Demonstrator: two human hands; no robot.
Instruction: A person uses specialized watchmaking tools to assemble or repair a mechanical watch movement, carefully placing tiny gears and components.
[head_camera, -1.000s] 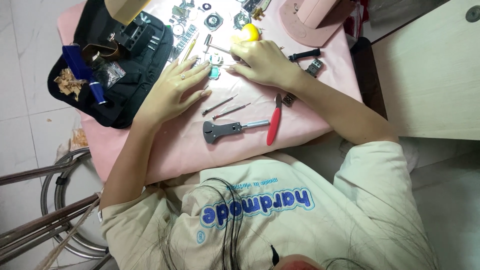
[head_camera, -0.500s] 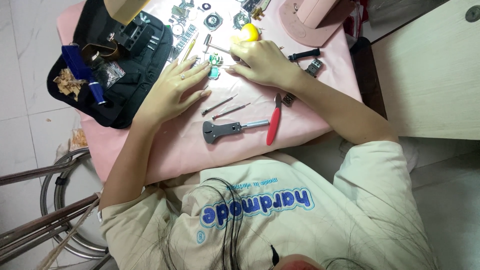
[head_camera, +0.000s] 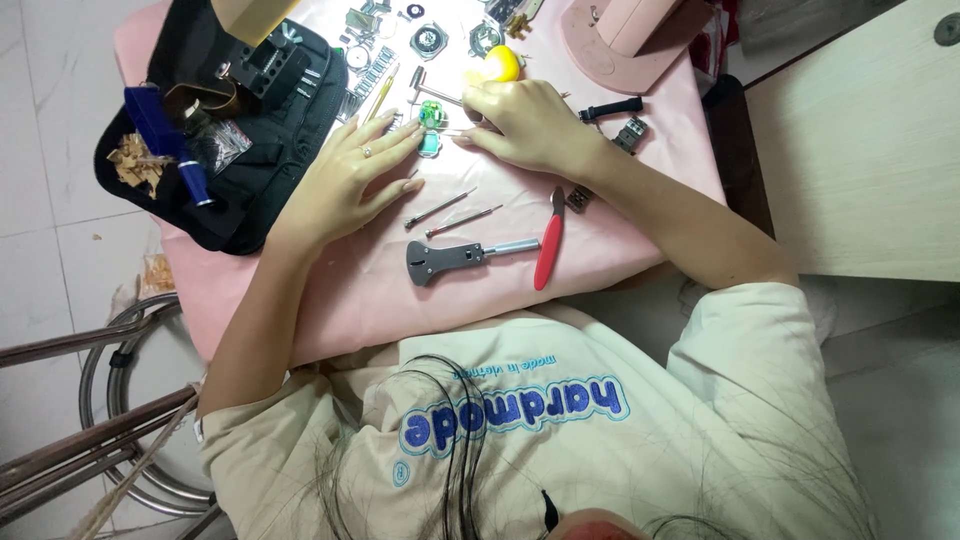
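My left hand (head_camera: 345, 180) lies flat on the pink cloth (head_camera: 600, 250) with its fingers spread and a ring on one finger. Its fingertips reach a small green watch part (head_camera: 432, 114), and a teal piece (head_camera: 428, 148) lies just below that. My right hand (head_camera: 525, 125) is curled beside them and pinches a thin metal tool (head_camera: 457, 132) whose tip points at the green part. A yellow rubber ball (head_camera: 503, 64) sits just beyond my right hand.
Two thin screwdrivers (head_camera: 440, 208), a grey case wrench (head_camera: 455, 258) and red-handled pliers (head_camera: 548, 245) lie nearer to me. A black tool pouch (head_camera: 240, 190) is at the left. A pink stand (head_camera: 625, 35) and loose watch parts (head_camera: 430, 40) are at the far edge. A wooden cabinet (head_camera: 870, 150) stands at the right.
The green watch part has shifted a little away from me between the fingertips. Both hands stay almost where they were.
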